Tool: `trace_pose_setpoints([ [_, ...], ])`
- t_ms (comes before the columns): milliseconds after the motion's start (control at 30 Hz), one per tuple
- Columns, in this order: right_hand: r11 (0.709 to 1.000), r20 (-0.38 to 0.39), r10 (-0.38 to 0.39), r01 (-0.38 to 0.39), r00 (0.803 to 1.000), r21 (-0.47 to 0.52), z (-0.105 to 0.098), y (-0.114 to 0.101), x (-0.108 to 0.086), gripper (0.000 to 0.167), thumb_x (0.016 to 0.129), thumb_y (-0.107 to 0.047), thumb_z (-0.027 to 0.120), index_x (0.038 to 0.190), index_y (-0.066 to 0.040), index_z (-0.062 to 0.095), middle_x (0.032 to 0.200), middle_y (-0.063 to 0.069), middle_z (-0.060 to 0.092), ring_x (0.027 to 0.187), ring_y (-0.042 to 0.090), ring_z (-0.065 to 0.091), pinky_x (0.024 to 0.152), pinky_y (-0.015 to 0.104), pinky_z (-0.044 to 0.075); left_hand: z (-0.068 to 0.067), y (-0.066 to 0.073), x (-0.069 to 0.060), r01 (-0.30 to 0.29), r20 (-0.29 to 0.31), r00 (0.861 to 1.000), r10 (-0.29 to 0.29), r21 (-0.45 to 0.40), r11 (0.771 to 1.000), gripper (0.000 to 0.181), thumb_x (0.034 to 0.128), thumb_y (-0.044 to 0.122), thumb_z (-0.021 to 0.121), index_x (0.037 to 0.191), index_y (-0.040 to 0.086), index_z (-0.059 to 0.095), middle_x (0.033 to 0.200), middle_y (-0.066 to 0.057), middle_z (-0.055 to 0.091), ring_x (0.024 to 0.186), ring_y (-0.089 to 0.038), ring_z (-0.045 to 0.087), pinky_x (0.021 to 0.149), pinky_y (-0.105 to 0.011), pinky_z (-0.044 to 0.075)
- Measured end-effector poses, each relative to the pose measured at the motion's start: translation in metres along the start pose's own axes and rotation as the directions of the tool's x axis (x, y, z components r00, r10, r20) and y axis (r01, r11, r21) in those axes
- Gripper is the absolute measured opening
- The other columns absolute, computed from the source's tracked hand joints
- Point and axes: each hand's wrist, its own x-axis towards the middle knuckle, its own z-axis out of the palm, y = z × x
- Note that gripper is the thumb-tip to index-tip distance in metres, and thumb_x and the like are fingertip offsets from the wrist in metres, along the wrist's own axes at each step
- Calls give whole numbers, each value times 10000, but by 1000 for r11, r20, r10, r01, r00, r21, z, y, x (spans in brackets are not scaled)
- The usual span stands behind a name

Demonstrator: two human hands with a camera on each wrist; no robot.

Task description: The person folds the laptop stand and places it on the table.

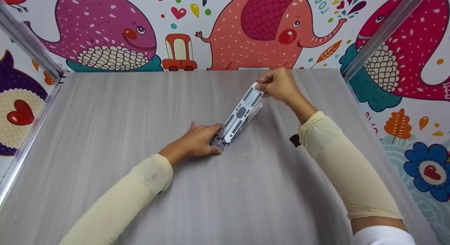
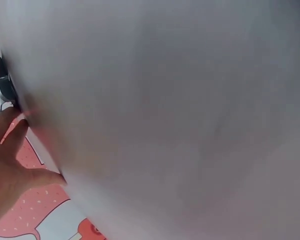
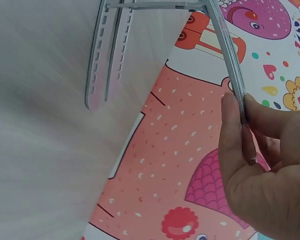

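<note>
a silver hinged stand (image 1: 242, 113) is near the middle of the tabletop (image 1: 123, 108), its upper plate tilted up. the person's right hand (image 1: 281, 84) pinches the raised far end; the left hand (image 1: 197, 141) grips the near, hinged end. cream sleeves (image 1: 344, 160) cover both forearms. behind rises a wall (image 1: 232, 37) printed with cartoon animals.

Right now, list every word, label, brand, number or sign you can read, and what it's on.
"Love": turned-about teal lettering on the white wall panel printed with colourful animals.
Too blurred to read: small dark marks on the cream fabric sleeve of the left arm.
None readable: the silver-grey, slotted folding stand.
</note>
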Motion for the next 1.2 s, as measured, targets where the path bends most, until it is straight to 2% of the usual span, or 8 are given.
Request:
trace_pose_setpoints([
  [167, 998, -15, 18, -17, 1000, 65, 2, 6, -1, 224, 926, -133, 757, 1144, -97, 789, 1111, 91, 733, 924, 238, 698, 766, 333, 633, 0, 6, -1, 42, -28, 999, -42, -1, 999, 782, 825, 375, 849, 1484, 149, 496, 1223, -26, 715, 1124, -224, 647, 1137, -799, 165],
  [267, 991, -11, 10, -8, 1000, 131, 5, 11, 0, 219, 942, -190, 745, 1149, -135, 791, 1118, 63, 723, 950, 232, 684, 801, 333, 628, 3, 12, -4, 66, -107, 992, -64, 15, 998, 737, 791, 344, 878, 1425, 138, 561, 1124, -24, 741, 1002, -199, 663, 1072, -653, 403],
  [333, 983, -4, 13, -12, 1000, 183, 6, 16, 1, 241, 961, -259, 723, 1171, -160, 785, 1116, 58, 720, 955, 233, 688, 828, 335, 622, 7, 18, -8, 88, -179, 980, -81, 27, 996, 637, 773, 309, 894, 1316, 103, 632, 995, -19, 743, 850, -180, 639, 883, -497, 516],
  [400, 972, 5, 33, -33, 999, 231, 8, 22, 3, 291, 986, -348, 677, 1204, -181, 771, 1126, 51, 729, 959, 228, 691, 870, 347, 612, 11, 26, -11, 120, -247, 964, -104, 52, 991, 505, 765, 277, 898, 1176, 74, 685, 870, -14, 720, 727, -171, 583, 672, -399, 477],
  [567, 954, 18, 99, -100, 995, 282, 16, 38, 8, 443, 1054, -465, 495, 1379, -208, 652, 1216, 62, 700, 1050, 234, 661, 1004, 445, 556, 19, 43, -18, 226, -344, 922, -178, 105, 968, 333, 784, 279, 872, 943, 41, 700, 803, -47, 656, 737, -243, 585, 557, -450, 494],
  [767, 1000, 0, 3, -3, 1000, -4, 30, 63, 14, 423, 1067, -163, 522, 1490, -156, 522, 1332, 103, 632, 1177, 296, 611, 1054, 473, 506, 21, 50, -23, 327, -345, 895, -282, 79, 942, 371, 798, 321, 861, 942, 9, 721, 957, -120, 627, 875, -321, 600, 660, -520, 564],
  [1033, 957, 178, -67, 113, 982, -266, 40, 87, 16, 663, 932, -187, 757, 1527, -184, 466, 1510, 70, 537, 1415, 290, 471, 1236, 519, 302, 25, 55, -24, 335, -310, 902, -302, 60, 940, 262, 839, 274, 813, 850, 31, 716, 889, -121, 659, 871, -336, 615, 691, -565, 575],
  [1200, 926, 282, -19, 124, 959, -358, 45, 89, 19, 630, 848, -289, 841, 1411, -216, 568, 1279, 77, 609, 1236, 284, 503, 1149, 481, 401, 29, 59, -23, 360, -316, 895, -313, 101, 927, 294, 844, 289, 826, 890, 6, 764, 922, -160, 681, 916, -382, 638, 683, -650, 565],
])
